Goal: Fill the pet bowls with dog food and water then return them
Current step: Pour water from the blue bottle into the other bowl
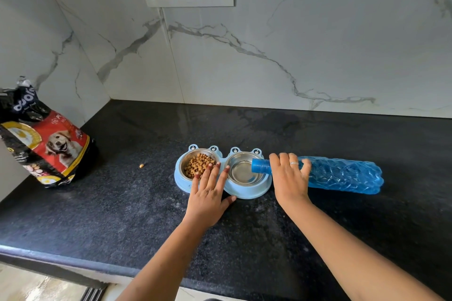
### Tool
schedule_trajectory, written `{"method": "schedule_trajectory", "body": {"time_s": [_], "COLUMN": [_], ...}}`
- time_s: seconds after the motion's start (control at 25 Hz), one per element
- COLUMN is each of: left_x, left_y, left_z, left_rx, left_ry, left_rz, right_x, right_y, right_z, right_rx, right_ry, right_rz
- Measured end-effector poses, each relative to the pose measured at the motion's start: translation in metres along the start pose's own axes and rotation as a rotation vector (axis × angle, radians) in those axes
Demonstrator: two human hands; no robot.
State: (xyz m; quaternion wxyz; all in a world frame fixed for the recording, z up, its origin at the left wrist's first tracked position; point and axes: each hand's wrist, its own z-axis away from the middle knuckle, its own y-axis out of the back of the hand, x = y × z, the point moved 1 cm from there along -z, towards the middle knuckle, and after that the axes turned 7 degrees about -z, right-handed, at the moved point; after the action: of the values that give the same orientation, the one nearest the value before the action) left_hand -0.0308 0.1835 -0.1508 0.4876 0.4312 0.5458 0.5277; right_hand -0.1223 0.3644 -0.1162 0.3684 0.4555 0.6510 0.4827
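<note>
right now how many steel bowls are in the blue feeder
2. The left steel bowl, holding kibble, is at the left hand's fingertips. The right steel bowl sits beside it, under the blue bottle's mouth. None seems hidden.

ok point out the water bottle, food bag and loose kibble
water bottle (342, 175), head view, mid body
food bag (58, 129), head view, red front
loose kibble (141, 165), head view, its centre

Bare forearms (342, 239), thin silver ring (294, 163) on right grip (289, 178).
</note>
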Motion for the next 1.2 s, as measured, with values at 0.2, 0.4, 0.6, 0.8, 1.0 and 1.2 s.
{"method": "schedule_trajectory", "body": {"time_s": [0.2,0.4,0.6,0.8,1.0,1.2], "left_x": [-0.001,0.000,0.001,0.003,0.005,0.006], "left_y": [-0.003,-0.002,0.002,0.003,0.002,0.000], "left_z": [-0.001,-0.001,0.000,0.000,0.000,0.000], "left_rx": [-0.013,-0.011,-0.003,0.002,0.006,0.023], "left_ry": [-0.015,0.000,0.018,0.022,0.032,0.036], "left_rz": [0.007,0.003,0.012,0.010,0.018,0.021], "right_x": [-0.002,0.000,0.001,-0.001,-0.001,-0.002], "right_y": [0.002,0.004,0.006,0.008,0.009,0.011], "right_z": [-0.001,-0.001,-0.002,-0.001,0.000,0.000], "right_rx": [-0.008,-0.026,-0.040,-0.049,-0.049,-0.045], "right_ry": [0.000,0.014,0.035,0.045,0.054,0.061], "right_rz": [0.001,0.010,0.004,0.003,0.005,0.006]}}
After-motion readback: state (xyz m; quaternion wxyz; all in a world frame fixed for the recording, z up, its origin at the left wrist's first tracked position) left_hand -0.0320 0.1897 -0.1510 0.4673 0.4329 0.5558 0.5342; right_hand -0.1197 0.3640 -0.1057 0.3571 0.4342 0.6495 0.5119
